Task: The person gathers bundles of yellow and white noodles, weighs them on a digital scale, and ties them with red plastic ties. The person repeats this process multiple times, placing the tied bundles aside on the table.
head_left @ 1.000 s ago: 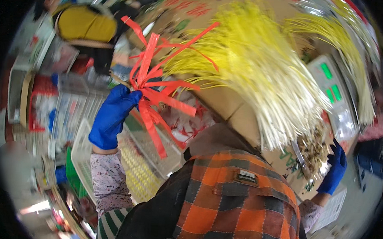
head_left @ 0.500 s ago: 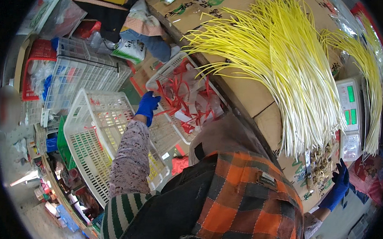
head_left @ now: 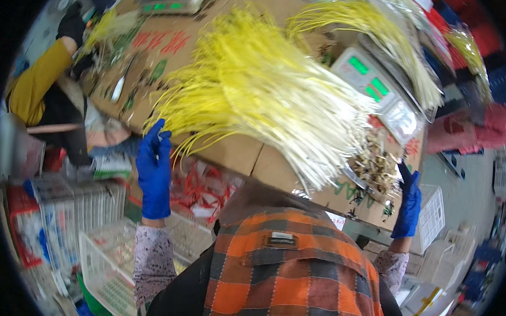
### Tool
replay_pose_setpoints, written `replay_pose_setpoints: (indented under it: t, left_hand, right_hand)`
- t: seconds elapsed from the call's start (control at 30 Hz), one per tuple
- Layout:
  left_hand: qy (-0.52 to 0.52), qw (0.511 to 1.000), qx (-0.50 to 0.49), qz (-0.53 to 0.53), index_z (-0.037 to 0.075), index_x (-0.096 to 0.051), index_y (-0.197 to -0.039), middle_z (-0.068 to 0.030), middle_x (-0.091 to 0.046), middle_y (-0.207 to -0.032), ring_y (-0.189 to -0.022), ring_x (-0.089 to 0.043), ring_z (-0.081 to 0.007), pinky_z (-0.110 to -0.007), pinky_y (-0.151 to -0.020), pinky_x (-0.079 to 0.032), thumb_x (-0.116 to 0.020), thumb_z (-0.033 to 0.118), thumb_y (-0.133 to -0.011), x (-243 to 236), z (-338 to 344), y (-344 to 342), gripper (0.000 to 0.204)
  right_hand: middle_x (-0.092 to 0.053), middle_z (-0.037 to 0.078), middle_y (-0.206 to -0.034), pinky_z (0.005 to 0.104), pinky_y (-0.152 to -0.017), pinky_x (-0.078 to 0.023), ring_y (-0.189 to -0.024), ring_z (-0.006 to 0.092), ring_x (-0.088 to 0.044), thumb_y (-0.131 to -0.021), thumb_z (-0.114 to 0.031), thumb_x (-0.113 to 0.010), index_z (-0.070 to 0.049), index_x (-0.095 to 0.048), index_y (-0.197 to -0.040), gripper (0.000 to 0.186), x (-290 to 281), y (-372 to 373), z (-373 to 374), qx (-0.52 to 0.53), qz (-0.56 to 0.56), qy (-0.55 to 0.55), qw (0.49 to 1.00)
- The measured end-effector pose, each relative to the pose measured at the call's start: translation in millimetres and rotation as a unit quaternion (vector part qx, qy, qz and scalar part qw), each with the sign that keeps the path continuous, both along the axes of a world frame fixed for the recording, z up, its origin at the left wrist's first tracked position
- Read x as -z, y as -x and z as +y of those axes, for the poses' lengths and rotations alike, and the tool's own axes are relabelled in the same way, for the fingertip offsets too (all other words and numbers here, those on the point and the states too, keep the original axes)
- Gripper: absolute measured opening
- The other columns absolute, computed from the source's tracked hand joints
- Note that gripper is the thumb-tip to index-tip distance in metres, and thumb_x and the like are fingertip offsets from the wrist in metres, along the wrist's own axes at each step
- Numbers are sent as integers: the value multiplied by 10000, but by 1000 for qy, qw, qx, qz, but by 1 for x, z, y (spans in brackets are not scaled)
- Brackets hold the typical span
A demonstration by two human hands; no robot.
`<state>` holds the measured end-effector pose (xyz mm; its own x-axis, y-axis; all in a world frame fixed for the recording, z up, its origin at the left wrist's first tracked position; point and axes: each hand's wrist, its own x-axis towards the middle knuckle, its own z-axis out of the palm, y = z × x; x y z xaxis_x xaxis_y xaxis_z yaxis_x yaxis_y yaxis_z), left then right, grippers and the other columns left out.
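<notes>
Yellow-white stalks (head_left: 250,95): spread in a loose, thick fan across the middle of the desk (head_left: 278,171), yellow tips toward the left, pale ends toward the right, no tie visible around them
Left hand (head_left: 154,173): blue-gloved, raised at the near left edge of the fan, fingers slightly apart and clamped on nothing visible; whether they touch the tips cannot be told
Right hand (head_left: 409,205): blue-gloved, at the right edge of the desk beside the trimmings, fingers apart and seemingly holding nothing
Brown trimmings (head_left: 375,164): heaped just beyond the pale ends; bits could mix into the stalks if the fan is dragged across them
Overhanging tips: a few yellow strands droop over the near edge, so a brush of the left sleeve could bend or pull them off
Scale (head_left: 401,121): green digits lit, close to the pale ends; stalks leaning on it could spoil a reading
Red strips (head_left: 205,192): loosely tangled in a basket below the near edge, likely to snag when one is drawn out
</notes>
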<state>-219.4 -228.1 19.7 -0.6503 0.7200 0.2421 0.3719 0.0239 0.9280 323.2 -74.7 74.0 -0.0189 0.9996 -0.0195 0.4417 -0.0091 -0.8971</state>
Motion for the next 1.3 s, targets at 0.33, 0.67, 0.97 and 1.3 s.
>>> replay_pose_setpoints:
  t: [0.33,0.67,0.97,1.3]
  left_hand:
    - [12,929,249,275,92,-572,-1413,-159,-649,-1271,-1126,-614,-348,-423,-966,-495,-748,120,-882,-40,92,-86,561]
    - [-38,857,352,375,137,-636,-1349,-125,-670,-1234,-1069,-625,-323,-405,-915,-503,-769,196,-862,-41,144,-125,508]
    - [-40,856,369,358,109,-666,-1297,-124,-675,-1254,-1143,-624,-306,-392,-967,-504,-797,104,-834,-44,169,-123,481]
    - [-65,872,343,342,86,-680,-1247,-144,-680,-1232,-1101,-647,-312,-385,-934,-526,-762,97,-876,-30,229,-102,381]
  right_hand:
    - [-573,119,-1444,382,-1116,-370,-1350,218,-522,-1078,-441,-439,-68,-470,-1511,572,-4,10,-30,59,65,35,996]
    - [-724,58,-1168,235,-945,-477,-1063,103,-646,-1023,-197,-624,-7,-648,-1332,363,12,-2,-50,176,91,118,973]
    - [-732,7,-975,219,-708,-479,-787,37,-578,-996,-267,-667,-68,-716,-1258,333,43,-11,-41,182,33,94,978]
    - [-755,69,-1086,254,-871,-514,-962,82,-657,-981,-214,-691,-42,-712,-1247,317,46,6,-7,154,41,105,982]
